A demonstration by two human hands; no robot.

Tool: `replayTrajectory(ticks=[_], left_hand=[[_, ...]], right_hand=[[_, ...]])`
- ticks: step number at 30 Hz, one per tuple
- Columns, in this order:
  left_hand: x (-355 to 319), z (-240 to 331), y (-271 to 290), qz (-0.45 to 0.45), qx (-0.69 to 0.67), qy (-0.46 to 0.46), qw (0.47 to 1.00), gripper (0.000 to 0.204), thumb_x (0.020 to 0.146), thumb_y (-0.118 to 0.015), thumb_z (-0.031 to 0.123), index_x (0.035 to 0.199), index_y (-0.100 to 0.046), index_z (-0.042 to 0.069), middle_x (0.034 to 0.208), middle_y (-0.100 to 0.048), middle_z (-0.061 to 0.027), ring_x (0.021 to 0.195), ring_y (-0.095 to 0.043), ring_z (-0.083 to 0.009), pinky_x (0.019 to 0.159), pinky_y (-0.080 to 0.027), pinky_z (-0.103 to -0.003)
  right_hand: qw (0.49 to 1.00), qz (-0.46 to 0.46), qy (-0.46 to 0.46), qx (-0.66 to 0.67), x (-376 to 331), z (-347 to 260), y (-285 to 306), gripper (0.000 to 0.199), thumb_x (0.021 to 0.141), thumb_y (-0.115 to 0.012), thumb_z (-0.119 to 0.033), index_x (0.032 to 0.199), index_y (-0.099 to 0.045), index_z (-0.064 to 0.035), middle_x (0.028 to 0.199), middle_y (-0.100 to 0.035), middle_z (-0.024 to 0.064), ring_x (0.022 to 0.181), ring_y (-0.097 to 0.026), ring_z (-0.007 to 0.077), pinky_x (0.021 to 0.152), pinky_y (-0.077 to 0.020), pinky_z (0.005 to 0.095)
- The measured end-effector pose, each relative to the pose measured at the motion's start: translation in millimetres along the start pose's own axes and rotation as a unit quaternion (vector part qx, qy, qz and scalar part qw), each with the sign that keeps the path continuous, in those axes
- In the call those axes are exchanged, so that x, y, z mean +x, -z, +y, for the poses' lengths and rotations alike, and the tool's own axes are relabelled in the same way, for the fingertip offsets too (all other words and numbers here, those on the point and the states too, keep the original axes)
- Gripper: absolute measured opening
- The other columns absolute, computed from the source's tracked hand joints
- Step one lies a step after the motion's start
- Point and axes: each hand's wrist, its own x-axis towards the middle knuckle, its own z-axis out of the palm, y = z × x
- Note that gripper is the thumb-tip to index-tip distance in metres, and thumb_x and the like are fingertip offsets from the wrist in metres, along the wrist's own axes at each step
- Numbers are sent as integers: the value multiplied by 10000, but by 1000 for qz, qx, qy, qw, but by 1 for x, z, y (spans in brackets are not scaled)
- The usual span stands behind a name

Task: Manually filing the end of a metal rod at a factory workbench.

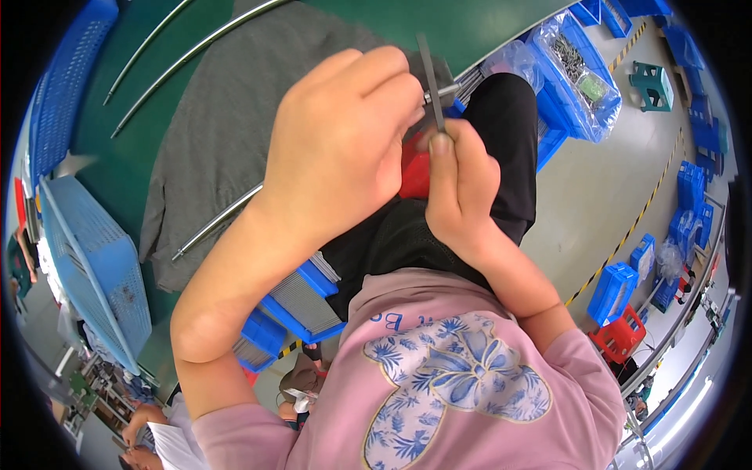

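Observation:
My left hand point(337, 141) is closed around a thin shiny metal rod point(219, 223). Part of the rod is hidden behind the hand and forearm; its tip comes out just past my left fingers. In my right hand point(464, 176), thumb and fingers pinch the lower end of a narrow flat dark file point(430, 78). The file stands nearly upright and crosses the rod near its tip; whether they touch I cannot tell. Beneath my left hand a grey cloth point(211, 129) covers part of the green table point(439, 19).
Two bent metal rods point(168, 72) lie at the far left. A light blue basket point(98, 266) stands at the left edge. Blue bins of rods point(301, 301) sit near my lap. At right are a bin of small metal parts point(576, 66) and a green stool point(652, 86).

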Motion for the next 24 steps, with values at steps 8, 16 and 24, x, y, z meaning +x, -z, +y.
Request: replayTrajectory(ticks=[8,16,24], left_hand=[[-2,3,0,0,2,4,1000,160,663,-696,-52,711,-554,4,694,-530,-71,603,-514,-247,533,-417,-323],[-1,1,0,-2,6,6,1000,149,619,-645,-42,695,-544,37,719,-505,-62,651,-520,-266,566,-439,-365],[-4,1,0,-1,-3,12,1000,147,622,-645,-40,706,-553,37,723,-513,-61,646,-521,-263,565,-438,-360]], right_hand=[[999,-12,-21,36,10,-12,2,73,903,-484,6,869,-546,25,693,-603,128,569,-592,215,535,-449,283],[997,-36,-56,32,15,-20,10,76,893,-488,6,870,-559,23,697,-601,139,581,-600,238,537,-452,307],[994,-74,-73,-15,10,-24,17,77,897,-490,8,885,-564,27,681,-612,141,599,-633,255,573,-485,292]])
